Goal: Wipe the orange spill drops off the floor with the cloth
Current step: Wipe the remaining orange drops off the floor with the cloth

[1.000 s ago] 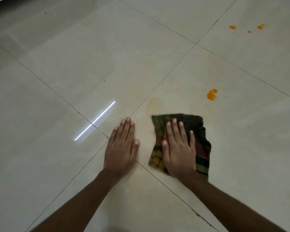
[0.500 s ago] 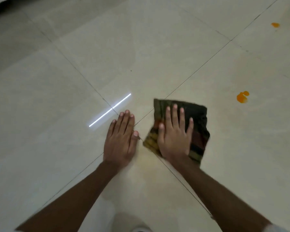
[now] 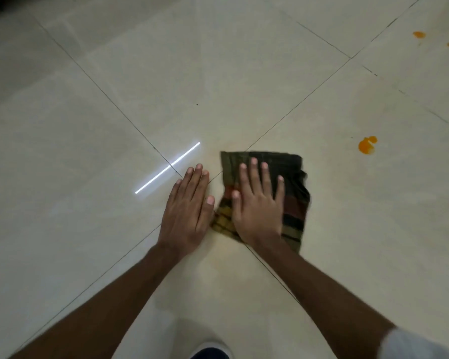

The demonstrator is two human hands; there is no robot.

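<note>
A dark folded cloth [image 3: 294, 193] with red, yellow and green stripes lies flat on the cream floor tiles at the middle of the view. My right hand [image 3: 257, 203] presses palm-down on the cloth, fingers spread. My left hand [image 3: 188, 211] rests flat on the bare tile just left of the cloth, holding nothing. A large orange drop [image 3: 366, 145] sits on the floor to the right of the cloth, apart from it. Two smaller orange drops [image 3: 419, 35] lie far off at the top right. A faint yellowish smear [image 3: 226, 257] shows on the tile below the cloth.
Glossy cream tiles with dark grout lines [image 3: 296, 104] crossing near my hands. A bright light reflection [image 3: 166, 168] streaks the floor left of my left hand. A shoe tip [image 3: 211, 351] shows at the bottom edge.
My right hand has slid the cloth up and to the left over the grout crossing, leaving a faint smear behind. My left hand stays planted flat. The view has shifted, so the drops sit further right.
</note>
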